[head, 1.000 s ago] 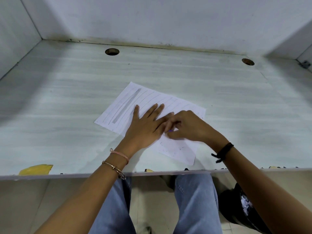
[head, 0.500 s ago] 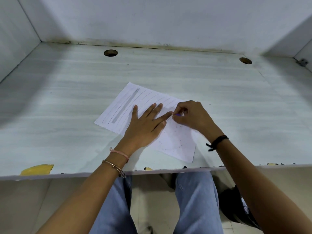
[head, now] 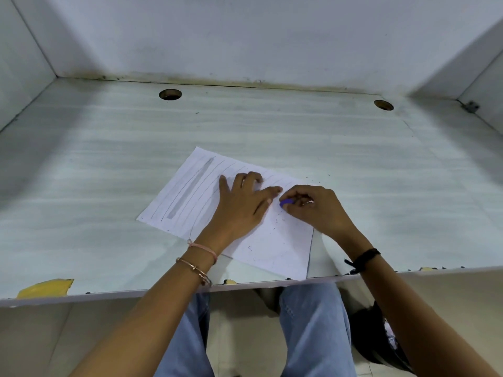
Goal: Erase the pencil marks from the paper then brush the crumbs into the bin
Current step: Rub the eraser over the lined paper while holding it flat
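Pinning a sheet flat on a pale grey wood-grain desk top [head: 326,148], eraser at its middle.
The white ruled sheet of paper [head: 275,246] lies askew near the front edge; the left hand [head: 239,208] rests palm-down on it, fingers loosely spread, and the right hand [head: 315,208] pinches a small purple eraser [head: 285,203] against the sheet. Dark crumbs [head: 277,220] speckle the paper nearby.

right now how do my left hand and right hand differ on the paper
The left hand presses spread on the paper, holding nothing; the right hand pinches a purple eraser. The left wrist wears a pink band and a bangle; the right wrist wears a black band. Both hands are over the paper.
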`<state>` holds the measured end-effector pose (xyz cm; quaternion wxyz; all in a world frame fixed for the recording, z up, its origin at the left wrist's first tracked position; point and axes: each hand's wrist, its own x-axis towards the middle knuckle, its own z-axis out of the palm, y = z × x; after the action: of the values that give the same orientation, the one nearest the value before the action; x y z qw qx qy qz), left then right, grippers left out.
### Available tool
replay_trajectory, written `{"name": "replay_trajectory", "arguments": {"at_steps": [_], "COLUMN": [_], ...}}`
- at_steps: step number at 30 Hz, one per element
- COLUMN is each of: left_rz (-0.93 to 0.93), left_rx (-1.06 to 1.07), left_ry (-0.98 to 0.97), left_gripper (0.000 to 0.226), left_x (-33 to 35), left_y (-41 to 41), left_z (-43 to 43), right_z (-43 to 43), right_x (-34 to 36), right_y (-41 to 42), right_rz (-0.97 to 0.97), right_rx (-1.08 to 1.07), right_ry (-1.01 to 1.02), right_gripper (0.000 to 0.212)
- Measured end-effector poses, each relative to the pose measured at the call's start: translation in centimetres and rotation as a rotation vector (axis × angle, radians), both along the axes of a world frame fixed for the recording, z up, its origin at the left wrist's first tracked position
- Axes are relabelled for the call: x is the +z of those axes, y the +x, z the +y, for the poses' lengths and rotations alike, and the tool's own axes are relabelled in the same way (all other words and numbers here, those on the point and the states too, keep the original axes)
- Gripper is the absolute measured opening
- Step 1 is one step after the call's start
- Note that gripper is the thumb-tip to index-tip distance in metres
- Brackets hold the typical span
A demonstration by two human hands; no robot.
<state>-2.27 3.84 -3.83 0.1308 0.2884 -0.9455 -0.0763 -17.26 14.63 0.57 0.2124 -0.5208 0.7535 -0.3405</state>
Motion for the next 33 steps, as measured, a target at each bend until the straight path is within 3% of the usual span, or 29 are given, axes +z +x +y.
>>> {"name": "replay_trajectory", "arguments": {"at_steps": [3, 7, 12, 16, 21, 25, 30, 33], "left_rz": [-0.053, -0.132, -0.177, -0.148, -0.155, -0.149, -0.157, -0.141], "left_rx": [-0.035, -0.023, -0.009, -0.021, -0.004, -0.022, -0.018, -0.010], "left_ry": [0.021, 0.066, 0.040, 0.069, 0.061, 0.082, 0.081, 0.079], "left_gripper": [0.057, 0.047, 0.049, 0.048, 0.048, 0.048, 0.048, 0.048], "left_x": [-0.8, -0.5, -0.6, -0.5, -0.3, -0.2, -0.2, -0.4], "left_y": [-0.4, -0.3, -0.6, -0.4, -0.6, -0.4, -0.4, -0.5], "left_z": [0.0, -0.2, 0.0, -0.2, 0.1, 0.0, 0.0, -0.1], "right_z": [-0.6, -1.6, -0.6, -2.3, -0.9, -2.6, -1.8, -2.7], "right_x": [0.1, 0.5, 1.2, 1.6, 2.1, 2.1, 2.4, 2.4], "right_y": [0.0, -0.4, 1.1, -1.4, 0.7, -1.1, 0.9, -0.6], "right_rz": [-0.012, 0.088, 0.165, 0.265, 0.212, 0.316, 0.252, 0.298], "right_rx": [-0.004, -0.105, 0.165, -0.061, 0.228, -0.007, 0.221, 0.032], "right_ry": [0.036, -0.014, 0.089, 0.078, 0.157, 0.110, 0.231, 0.180], "right_gripper": [0.011, 0.009, 0.009, 0.009, 0.007, 0.009, 0.007, 0.008]}}
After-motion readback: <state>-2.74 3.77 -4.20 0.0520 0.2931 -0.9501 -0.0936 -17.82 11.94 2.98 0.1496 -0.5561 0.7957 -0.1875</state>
